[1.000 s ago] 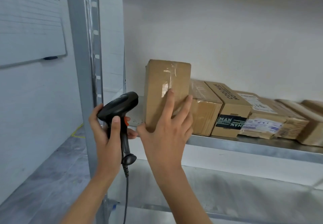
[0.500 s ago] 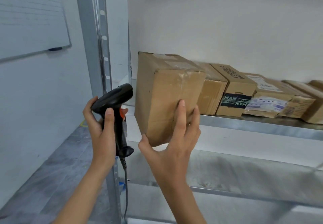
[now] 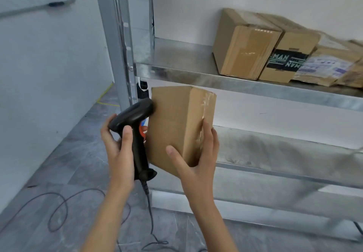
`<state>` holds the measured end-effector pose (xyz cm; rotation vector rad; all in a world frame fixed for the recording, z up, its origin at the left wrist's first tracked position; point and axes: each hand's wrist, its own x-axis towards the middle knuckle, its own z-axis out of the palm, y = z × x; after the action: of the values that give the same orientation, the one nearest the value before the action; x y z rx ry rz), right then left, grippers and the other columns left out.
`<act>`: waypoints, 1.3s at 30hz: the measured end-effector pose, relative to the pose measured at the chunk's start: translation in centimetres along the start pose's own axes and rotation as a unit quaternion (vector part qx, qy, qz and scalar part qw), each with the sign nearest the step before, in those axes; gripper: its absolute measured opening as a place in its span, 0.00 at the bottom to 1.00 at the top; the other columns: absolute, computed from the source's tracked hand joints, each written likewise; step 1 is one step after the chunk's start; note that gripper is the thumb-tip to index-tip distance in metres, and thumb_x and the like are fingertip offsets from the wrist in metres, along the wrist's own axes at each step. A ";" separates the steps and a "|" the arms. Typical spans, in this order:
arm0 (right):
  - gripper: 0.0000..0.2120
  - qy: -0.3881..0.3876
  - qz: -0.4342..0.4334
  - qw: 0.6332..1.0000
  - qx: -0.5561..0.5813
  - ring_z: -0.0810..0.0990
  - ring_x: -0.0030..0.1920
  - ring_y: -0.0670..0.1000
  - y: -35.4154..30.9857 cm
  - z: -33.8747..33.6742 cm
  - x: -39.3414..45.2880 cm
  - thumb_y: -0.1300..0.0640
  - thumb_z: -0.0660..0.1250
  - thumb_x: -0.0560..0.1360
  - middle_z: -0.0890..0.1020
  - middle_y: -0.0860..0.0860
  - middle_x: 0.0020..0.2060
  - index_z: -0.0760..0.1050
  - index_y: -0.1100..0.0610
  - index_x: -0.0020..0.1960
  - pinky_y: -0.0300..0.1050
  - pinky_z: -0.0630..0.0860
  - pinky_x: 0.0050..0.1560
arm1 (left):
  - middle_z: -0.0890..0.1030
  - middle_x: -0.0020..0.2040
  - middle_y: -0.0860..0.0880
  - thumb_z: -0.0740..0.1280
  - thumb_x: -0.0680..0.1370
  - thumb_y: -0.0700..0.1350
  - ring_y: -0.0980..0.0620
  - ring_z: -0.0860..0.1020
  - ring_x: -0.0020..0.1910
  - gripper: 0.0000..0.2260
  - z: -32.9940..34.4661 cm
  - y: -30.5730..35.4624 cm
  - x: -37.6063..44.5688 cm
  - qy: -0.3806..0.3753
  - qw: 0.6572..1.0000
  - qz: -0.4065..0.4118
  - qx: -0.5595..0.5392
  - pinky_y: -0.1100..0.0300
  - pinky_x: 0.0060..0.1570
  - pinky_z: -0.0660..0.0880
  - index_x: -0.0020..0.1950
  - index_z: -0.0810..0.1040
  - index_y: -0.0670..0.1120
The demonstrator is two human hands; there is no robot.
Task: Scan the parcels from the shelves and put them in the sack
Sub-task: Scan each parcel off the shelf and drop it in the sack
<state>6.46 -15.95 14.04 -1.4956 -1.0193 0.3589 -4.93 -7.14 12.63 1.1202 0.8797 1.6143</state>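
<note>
I have the parcel (image 3: 176, 126) off the shelf and in mid-air, below the shelf's front edge and in front of the lower tier. My right hand (image 3: 196, 159) cups its lower corner, thumb on the near face and fingers curled up the taped side, so the box stands upright and tilted with one broad face turned left. That face is what I want in front of the reader, I judge, though I cannot see a label on it from here.

My left hand (image 3: 117, 145) is wrapped round the grip of the black scanner (image 3: 137, 126), thumb along the back, with the orange trigger just visible on the far side. The scanner's head is right against the parcel's upper left edge, nearly touching. Its cable (image 3: 59, 208) drops from the grip and loops across the grey floor.

On the upper shelf (image 3: 176, 63) more parcels sit in a row to the right, the nearest a plain taped box (image 3: 245, 43), then a box printed with "MAN" (image 3: 288, 59). The shelf space left of them is where I would expect this parcel belonged. The sack is not in view.
</note>
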 end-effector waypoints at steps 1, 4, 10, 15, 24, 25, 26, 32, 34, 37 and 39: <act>0.40 0.000 0.011 1.000 -0.005 0.58 0.76 0.43 0.3 0.0 0.1 0.34 0.71 0.65 0.55 0.39 0.76 0.53 0.23 0.71 0.51 0.67 0.73 | 0.82 0.55 0.59 0.64 0.82 0.52 0.57 0.80 0.50 0.15 -0.3 -0.4 -0.5 0.001 1.000 -0.012 -0.001 0.52 0.54 0.76 0.68 0.67 0.61; 0.37 -0.026 0.045 0.999 -0.014 0.55 0.78 0.41 1.4 0.0 0.1 0.33 0.66 0.70 0.53 0.35 0.78 0.50 0.22 0.72 0.59 0.63 0.75 | 0.81 0.57 0.42 0.66 0.77 0.58 0.46 0.79 0.49 0.18 -0.8 -1.2 -1.4 0.001 0.999 -0.054 -0.007 0.44 0.50 0.75 0.66 0.69 0.64; 0.38 -0.056 0.036 0.994 -0.084 0.60 0.77 0.42 3.1 -1.2 0.0 0.54 0.68 0.80 0.58 0.41 0.79 0.44 0.29 0.72 0.46 0.66 0.74 | 0.84 0.43 0.61 0.60 0.85 0.43 0.60 0.81 0.39 0.13 0.1 -2.0 -2.8 0.002 1.000 -0.030 0.000 0.62 0.42 0.78 0.65 0.65 0.59; 0.49 -0.044 0.019 0.985 -0.166 0.55 0.77 0.44 3.0 -1.2 0.0 0.58 0.71 0.77 0.51 0.42 0.80 0.35 0.32 0.73 0.48 0.61 0.77 | 0.85 0.48 0.58 0.61 0.83 0.46 0.53 0.83 0.46 0.14 1.3 -1.7 -4.1 -0.022 0.999 -0.047 -0.018 0.54 0.51 0.80 0.66 0.66 0.61; 0.68 0.084 0.046 0.934 -0.345 0.63 0.66 0.61 3.3 -0.5 -0.1 0.25 0.69 0.54 0.61 0.61 0.74 0.42 0.56 0.80 0.61 0.68 0.63 | 0.84 0.52 0.55 0.60 0.85 0.43 0.54 0.83 0.47 0.15 2.8 -1.1 -5.8 -0.078 0.997 -0.020 0.014 0.61 0.48 0.79 0.69 0.63 0.55; 0.68 0.084 0.054 0.933 -0.346 0.63 0.66 0.62 3.5 -0.5 -0.2 0.26 0.70 0.55 0.60 0.61 0.74 0.41 0.55 0.80 0.61 0.68 0.63 | 0.82 0.57 0.50 0.62 0.84 0.47 0.49 0.83 0.51 0.15 2.8 -1.2 -5.8 -0.078 0.996 -0.022 0.019 0.57 0.51 0.79 0.69 0.64 0.57; 0.66 0.087 0.059 0.932 -0.348 0.62 0.66 0.61 3.7 -0.5 -0.3 0.27 0.70 0.55 0.59 0.61 0.73 0.41 0.55 0.80 0.61 0.68 0.63 | 0.79 0.61 0.47 0.63 0.82 0.49 0.47 0.82 0.54 0.17 2.7 -1.6 -5.8 -0.078 0.996 -0.026 0.023 0.56 0.54 0.79 0.69 0.64 0.58; 0.61 0.049 0.105 0.957 -0.264 0.56 0.72 0.56 4.1 -1.1 -1.0 0.32 0.66 0.57 0.46 0.52 0.76 0.35 0.44 0.79 0.55 0.57 0.71 | 0.82 0.59 0.47 0.60 0.84 0.45 0.47 0.84 0.53 0.16 2.2 -2.8 -4.6 -0.067 0.993 -0.095 -0.036 0.56 0.55 0.79 0.71 0.63 0.52; 0.58 0.028 0.111 0.974 -0.197 0.52 0.74 0.48 4.1 -1.5 -1.3 0.32 0.65 0.57 0.43 0.47 0.78 0.35 0.38 0.79 0.54 0.54 0.75 | 0.84 0.54 0.50 0.60 0.83 0.47 0.49 0.84 0.51 0.15 1.8 -3.3 -3.7 -0.054 0.988 -0.132 -0.057 0.52 0.53 0.79 0.69 0.64 0.52; 0.53 -0.003 0.117 0.984 -0.133 0.45 0.70 0.34 3.7 -1.5 -1.7 0.34 0.64 0.59 0.40 0.40 0.79 0.37 0.30 0.76 0.56 0.51 0.78 | 0.84 0.51 0.46 0.61 0.83 0.50 0.50 0.83 0.48 0.16 1.6 -3.8 -2.9 -0.045 0.976 -0.194 -0.089 0.53 0.46 0.80 0.71 0.65 0.50; 0.50 -0.018 0.117 0.984 -0.130 0.44 0.74 0.36 3.6 -1.4 -1.7 0.34 0.63 0.61 0.39 0.39 0.79 0.38 0.28 0.75 0.57 0.49 0.78 | 0.83 0.49 0.47 0.61 0.82 0.51 0.49 0.81 0.47 0.18 1.5 -3.9 -2.8 -0.050 0.974 -0.200 -0.091 0.53 0.45 0.79 0.72 0.66 0.51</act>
<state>7.93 -17.70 10.47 -1.8582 -0.9473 0.4331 -1.97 -8.65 8.82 0.8257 0.8118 1.2665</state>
